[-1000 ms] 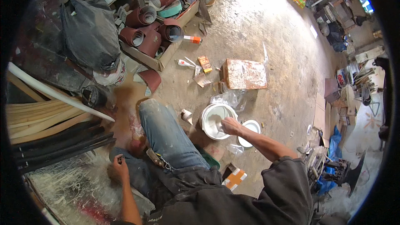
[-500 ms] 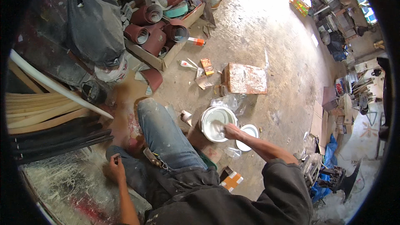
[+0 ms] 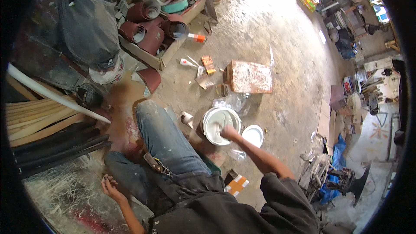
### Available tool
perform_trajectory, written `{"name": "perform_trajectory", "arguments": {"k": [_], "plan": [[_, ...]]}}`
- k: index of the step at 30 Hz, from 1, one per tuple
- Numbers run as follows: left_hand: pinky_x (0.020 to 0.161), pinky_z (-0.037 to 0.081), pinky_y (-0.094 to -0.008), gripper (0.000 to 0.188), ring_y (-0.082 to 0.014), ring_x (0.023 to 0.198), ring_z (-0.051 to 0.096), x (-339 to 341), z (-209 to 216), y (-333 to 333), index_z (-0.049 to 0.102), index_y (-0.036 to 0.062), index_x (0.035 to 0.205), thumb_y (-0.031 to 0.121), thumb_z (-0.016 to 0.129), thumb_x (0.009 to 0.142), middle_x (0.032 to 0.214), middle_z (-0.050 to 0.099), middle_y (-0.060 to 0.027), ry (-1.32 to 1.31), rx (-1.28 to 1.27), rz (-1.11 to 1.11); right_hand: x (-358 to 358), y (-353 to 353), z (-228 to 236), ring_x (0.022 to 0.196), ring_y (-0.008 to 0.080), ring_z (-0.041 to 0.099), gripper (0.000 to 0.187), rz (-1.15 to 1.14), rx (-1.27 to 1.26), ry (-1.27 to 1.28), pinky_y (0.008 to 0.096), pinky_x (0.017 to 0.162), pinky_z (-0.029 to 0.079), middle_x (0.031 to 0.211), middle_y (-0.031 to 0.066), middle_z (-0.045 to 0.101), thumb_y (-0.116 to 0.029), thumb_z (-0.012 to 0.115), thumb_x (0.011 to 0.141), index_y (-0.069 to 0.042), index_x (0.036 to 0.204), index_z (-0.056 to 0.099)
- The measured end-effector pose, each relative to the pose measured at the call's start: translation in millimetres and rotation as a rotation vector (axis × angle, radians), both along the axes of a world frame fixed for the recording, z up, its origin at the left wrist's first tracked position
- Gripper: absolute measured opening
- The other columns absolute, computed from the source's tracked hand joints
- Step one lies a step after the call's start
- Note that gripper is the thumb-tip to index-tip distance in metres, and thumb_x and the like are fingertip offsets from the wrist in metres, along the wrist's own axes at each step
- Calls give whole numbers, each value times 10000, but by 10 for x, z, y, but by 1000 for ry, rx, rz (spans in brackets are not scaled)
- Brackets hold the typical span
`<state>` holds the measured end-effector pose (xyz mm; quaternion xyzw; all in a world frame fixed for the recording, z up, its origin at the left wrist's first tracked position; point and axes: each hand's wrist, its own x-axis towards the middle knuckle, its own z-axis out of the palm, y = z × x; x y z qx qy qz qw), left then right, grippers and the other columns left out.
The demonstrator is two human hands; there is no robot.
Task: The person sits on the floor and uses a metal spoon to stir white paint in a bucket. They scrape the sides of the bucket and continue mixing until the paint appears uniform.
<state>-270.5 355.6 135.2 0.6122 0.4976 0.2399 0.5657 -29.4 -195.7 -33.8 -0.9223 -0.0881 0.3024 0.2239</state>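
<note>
My right hand [image 3: 226,132] is closed at the near right rim of a white plastic bucket [image 3: 203,126] on the floor. Its fingers point into the bucket, and what they grip is too blurred to make out. Inside is a pale, whitish-grey mass [image 3: 213,128]. The bucket's round white lid [image 3: 252,136] lies just to the right, under my forearm. Off to the left, my left hand [image 3: 110,184] hovers beside my knee with its fingers loosely bent and apart; I make out nothing held in it.
Beyond the bucket lie clear plastic wrapping [image 3: 232,103] and a worn reddish-white block [image 3: 250,77]. An open carton [image 3: 162,60] of brown sandpaper rolls [image 3: 152,39] stands far left. Pale bendy strips [image 3: 39,119] lie at left. A taped box [image 3: 236,183] sits near me.
My left hand has moved down and left, its fingers looser. My right hand stays at the bucket, shifted slightly within it. The whole view has slid a little.
</note>
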Motion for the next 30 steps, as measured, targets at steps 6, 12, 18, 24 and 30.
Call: {"name": "perform_trajectory", "arguments": {"k": [6,12,18,24,30], "plan": [[622,402,-265,291,-106,691,488,-318,-105,-3,625,42,1091,274,509,959,863,587,-14,25,-8,142,88,-54,807,443,208,485,274,-867,250,413,340,428,365,537,94,522,-234,571,808,-13,655,626],[631,383,-251,299,-101,676,460,-207,-155,-104,614,34,1076,280,504,948,833,555,-10,43,-73,184,322,476,747,758,406,651,256,105,-204,-104,463,650,534,800,238,659,-245,589,791,-9,796,687],[637,385,-250,255,-104,700,466,-282,-139,-293,604,38,1061,230,487,941,851,552,-19,76,7,4,716,103,1122,591,230,650,326,270,-408,-10,398,489,491,749,122,687,-302,519,900,-43,807,694],[615,375,-240,283,-100,693,472,-399,-253,-272,611,38,1084,244,492,930,844,552,-6,83,-77,201,802,228,799,431,100,326,240,-1373,631,858,269,395,305,548,-23,377,-119,496,901,-121,663,465],[610,365,-232,287,-95,690,470,-233,-207,-249,632,53,1080,251,502,919,837,558,13,139,-48,139,387,885,409,379,114,256,216,-1146,720,799,313,345,182,496,2,324,-91,453,818,-117,604,460]]}}
